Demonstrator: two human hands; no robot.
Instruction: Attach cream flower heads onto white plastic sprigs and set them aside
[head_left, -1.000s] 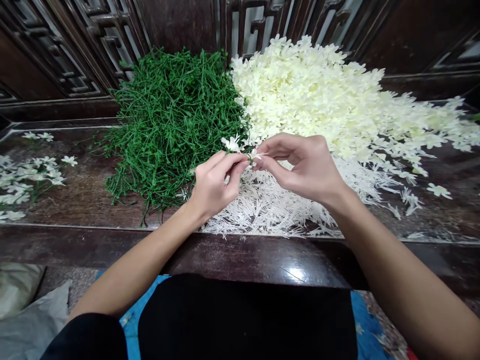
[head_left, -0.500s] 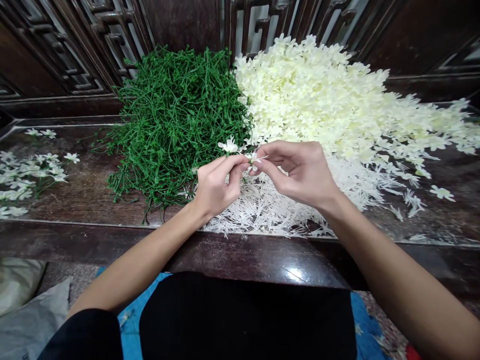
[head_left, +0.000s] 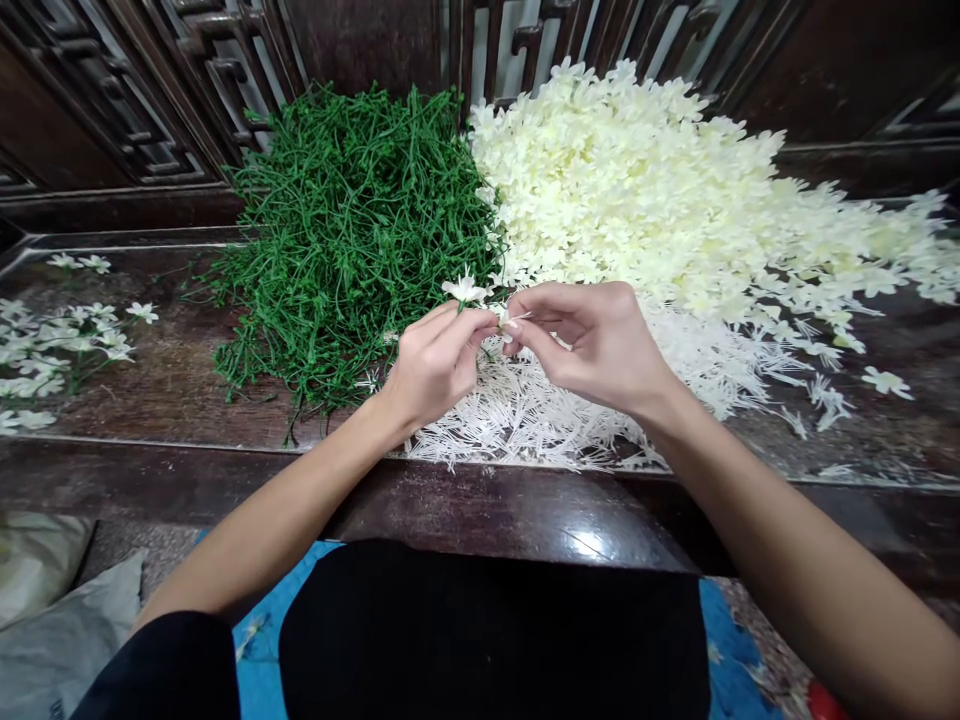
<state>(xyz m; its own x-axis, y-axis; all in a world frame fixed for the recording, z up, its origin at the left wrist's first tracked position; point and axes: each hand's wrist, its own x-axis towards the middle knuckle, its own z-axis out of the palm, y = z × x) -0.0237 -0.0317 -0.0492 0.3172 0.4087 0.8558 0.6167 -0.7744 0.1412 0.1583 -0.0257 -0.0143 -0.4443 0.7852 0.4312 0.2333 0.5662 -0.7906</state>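
Closest to us there's the dark wooden table (head_left: 487,515) edge. Just past it our left hand (head_left: 431,365) is pinching a little stem with a white flower (head_left: 464,289) on top, and our right hand (head_left: 596,345) pinches a tiny white piece (head_left: 512,320) right against it, fingertips nearly touching. Under them sits the white stamen pile (head_left: 540,415), then green stems (head_left: 352,230) and cream petals (head_left: 660,200) further back.

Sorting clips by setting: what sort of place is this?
Likely a home workbench for assembling artificial flowers: a dark wooden table with heaps of green stems and white petals.
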